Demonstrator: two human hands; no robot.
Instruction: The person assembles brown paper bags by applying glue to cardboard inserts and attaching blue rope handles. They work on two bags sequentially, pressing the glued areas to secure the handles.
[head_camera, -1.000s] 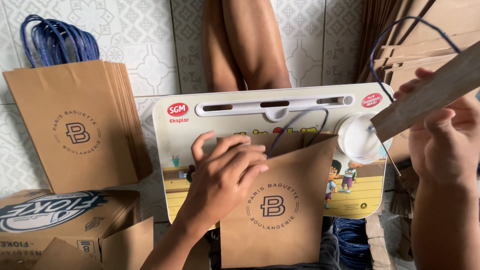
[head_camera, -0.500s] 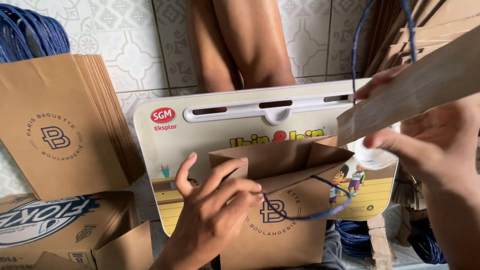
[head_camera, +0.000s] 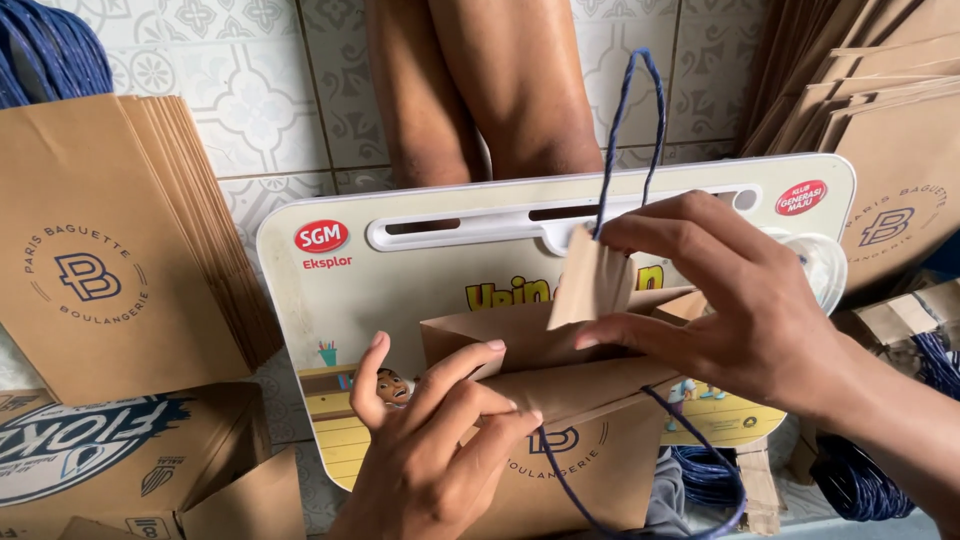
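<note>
Far left: a stack of brown paper bags (head_camera: 110, 250) leans upright against the tiled wall (head_camera: 270, 90), with blue cord handles (head_camera: 50, 55) bunched at its top corner.
Lower left: a cardboard box (head_camera: 110, 460) with blue print lies open below that stack, its flap just beside my left wrist.
Work surface: a cream lap tray (head_camera: 400, 290) with a cartoon picture stands tilted in front of me; someone's bare legs (head_camera: 480, 90) rise right behind its top edge.
My left hand (head_camera: 430, 450): it comes up from below, palm toward the tray, thumb raised at the left. My fingers (head_camera: 470, 365) are bent and slightly fanned, pressing the folded mouth of the paper bag (head_camera: 590, 460) against the tray.
The bag: it lies flat on the tray's lower middle, top flap opened up, the printed side facing me. A blue cord handle (head_camera: 690, 440) loops down from its mouth, over the bag's front and off to the right.
Paper patch (head_camera: 590, 285): a small brown piece stands just above the bag's mouth, with a second blue cord loop (head_camera: 630, 120) rising from it in front of the legs.
My right hand (head_camera: 740, 310): it reaches in from the right, back toward me, covering part of the tray. Thumb and forefinger pinch the patch; the other fingers curl close below.
Behind my right hand: a round white plastic piece (head_camera: 820, 265) shows at the tray's edge, mostly hidden.
Far right: more brown bags (head_camera: 880, 150) lean in a pile, with coils of blue cord (head_camera: 860, 480) below them.
</note>
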